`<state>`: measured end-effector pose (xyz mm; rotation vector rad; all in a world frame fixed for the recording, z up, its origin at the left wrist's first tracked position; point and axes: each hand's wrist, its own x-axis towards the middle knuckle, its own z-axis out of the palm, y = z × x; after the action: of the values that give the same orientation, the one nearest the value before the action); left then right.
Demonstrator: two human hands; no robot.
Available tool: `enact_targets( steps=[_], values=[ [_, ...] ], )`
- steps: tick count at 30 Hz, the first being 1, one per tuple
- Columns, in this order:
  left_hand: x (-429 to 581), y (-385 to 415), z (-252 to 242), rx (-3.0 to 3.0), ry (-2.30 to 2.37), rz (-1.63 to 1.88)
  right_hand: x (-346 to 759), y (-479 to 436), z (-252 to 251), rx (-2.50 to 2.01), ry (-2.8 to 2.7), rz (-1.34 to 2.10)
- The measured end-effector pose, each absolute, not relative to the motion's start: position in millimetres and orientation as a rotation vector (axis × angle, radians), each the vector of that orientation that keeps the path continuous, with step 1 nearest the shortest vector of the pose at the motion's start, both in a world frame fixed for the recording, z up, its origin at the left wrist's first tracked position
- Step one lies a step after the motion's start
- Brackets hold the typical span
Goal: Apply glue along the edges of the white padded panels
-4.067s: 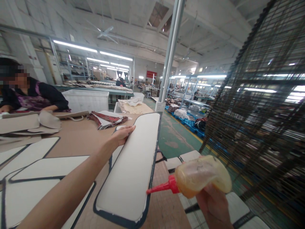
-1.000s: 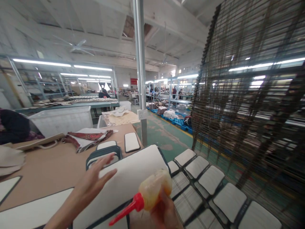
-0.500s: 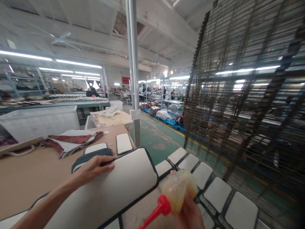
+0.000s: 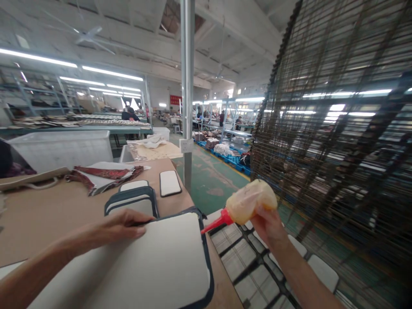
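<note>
A large white panel with a dark border [image 4: 161, 262] lies in front of me, its rounded corner towards the right. My left hand [image 4: 128, 225] is closed on its far edge, thumb on the white face. In my right hand [image 4: 266, 221] is a squeeze bottle [image 4: 252, 201] of yellowish stuff, lying sideways with its red nozzle [image 4: 215, 222] pointing left and down. The nozzle's tip is at the panel's dark right border; whether it touches, I cannot tell. Beyond my left hand lie smaller dark-edged panels [image 4: 131, 201], and another white panel [image 4: 170, 183] near the table's edge.
Patterned fabric scraps [image 4: 106, 174] lie on the brown table [image 4: 77, 210]. A white bin [image 4: 64, 148] stands behind it. To the right are a rack holding white panels [image 4: 323, 270] and a tall wire mesh [image 4: 334, 128]. A metal post [image 4: 187, 94] rises past the table.
The squeeze bottle has moved up and its nozzle now meets the panel's right border. The panel sits lower in view. My left hand keeps its hold on the panel.
</note>
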<state>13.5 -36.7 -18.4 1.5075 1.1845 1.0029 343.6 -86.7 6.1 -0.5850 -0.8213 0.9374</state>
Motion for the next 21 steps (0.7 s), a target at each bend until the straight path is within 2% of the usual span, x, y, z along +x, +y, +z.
enact_targets(
  steps=[6, 13, 21],
  values=[
    [4.6, -45.7, 12.9, 1.575, 1.081, 0.686, 341.1, -92.4, 16.4, -0.585, -0.898, 0.982],
    [7.0, -50.2, 9.7, 1.562, 1.165, 0.805, 337.5, -103.2, 20.1, -0.596, -0.877, 1.014],
    [1.3, -47.5, 17.5, 1.53, 1.138, 0.657, 332.9, -109.6, 23.7, -0.631, -0.889, 1.019]
  ],
)
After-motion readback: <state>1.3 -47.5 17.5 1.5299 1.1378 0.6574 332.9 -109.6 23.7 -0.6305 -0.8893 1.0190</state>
